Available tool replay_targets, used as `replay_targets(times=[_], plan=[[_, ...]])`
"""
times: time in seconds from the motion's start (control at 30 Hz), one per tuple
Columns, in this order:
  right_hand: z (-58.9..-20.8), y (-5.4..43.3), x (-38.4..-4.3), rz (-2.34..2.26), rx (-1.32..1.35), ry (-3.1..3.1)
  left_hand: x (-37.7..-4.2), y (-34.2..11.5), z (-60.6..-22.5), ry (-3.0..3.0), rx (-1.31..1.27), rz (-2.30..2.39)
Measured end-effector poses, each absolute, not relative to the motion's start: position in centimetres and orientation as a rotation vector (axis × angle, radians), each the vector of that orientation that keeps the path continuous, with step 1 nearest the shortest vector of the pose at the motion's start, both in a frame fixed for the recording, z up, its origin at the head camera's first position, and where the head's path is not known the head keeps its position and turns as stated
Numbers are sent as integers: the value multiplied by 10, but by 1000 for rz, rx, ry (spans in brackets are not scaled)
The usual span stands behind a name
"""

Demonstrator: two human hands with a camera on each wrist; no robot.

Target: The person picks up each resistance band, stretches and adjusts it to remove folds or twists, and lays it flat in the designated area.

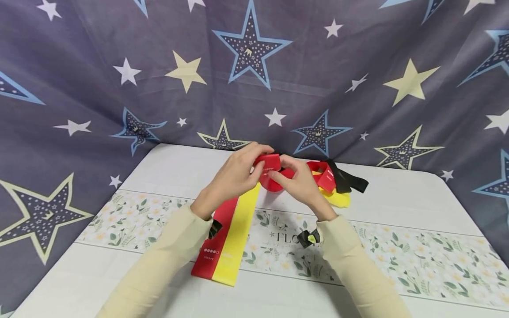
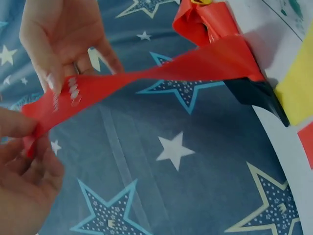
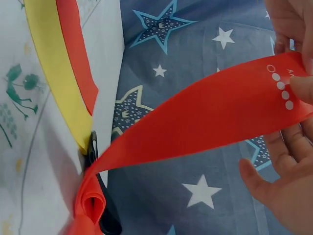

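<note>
You seem to be in a cosy corner indoors, like part of a home, though you can't tell which room it is. A dark grey-purple curtain [image 1: 167, 35] fills the back and comes round both sides of your table [image 1: 401, 196]. Soft folds show you that it is hanging cloth. It looks like one for a child's bedroom: it has big blue-edged stars [image 1: 249, 49], plain yellow stars [image 1: 185, 72] and small white stars [image 1: 127, 71], and tiny crowns sit inside the big ones. Your table looks homely too. Its top is white, with a flowery band [image 1: 441, 258] of pale petals and green leaves, and you can read the letters "FLO" [image 1: 284, 238] there.
</note>
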State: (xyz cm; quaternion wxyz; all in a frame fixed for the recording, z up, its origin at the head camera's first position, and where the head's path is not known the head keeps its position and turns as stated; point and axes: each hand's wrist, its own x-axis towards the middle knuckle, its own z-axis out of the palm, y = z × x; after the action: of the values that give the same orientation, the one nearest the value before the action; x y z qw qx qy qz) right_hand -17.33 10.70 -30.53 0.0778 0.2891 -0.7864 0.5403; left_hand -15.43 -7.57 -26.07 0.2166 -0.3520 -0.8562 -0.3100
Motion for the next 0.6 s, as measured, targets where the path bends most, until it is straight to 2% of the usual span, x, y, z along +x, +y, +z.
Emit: replay_targets(times=[0.6], plan=[[-314, 118, -158, 1882, 865, -2487, -146, -60, -233, -2059, -874, -1094]])
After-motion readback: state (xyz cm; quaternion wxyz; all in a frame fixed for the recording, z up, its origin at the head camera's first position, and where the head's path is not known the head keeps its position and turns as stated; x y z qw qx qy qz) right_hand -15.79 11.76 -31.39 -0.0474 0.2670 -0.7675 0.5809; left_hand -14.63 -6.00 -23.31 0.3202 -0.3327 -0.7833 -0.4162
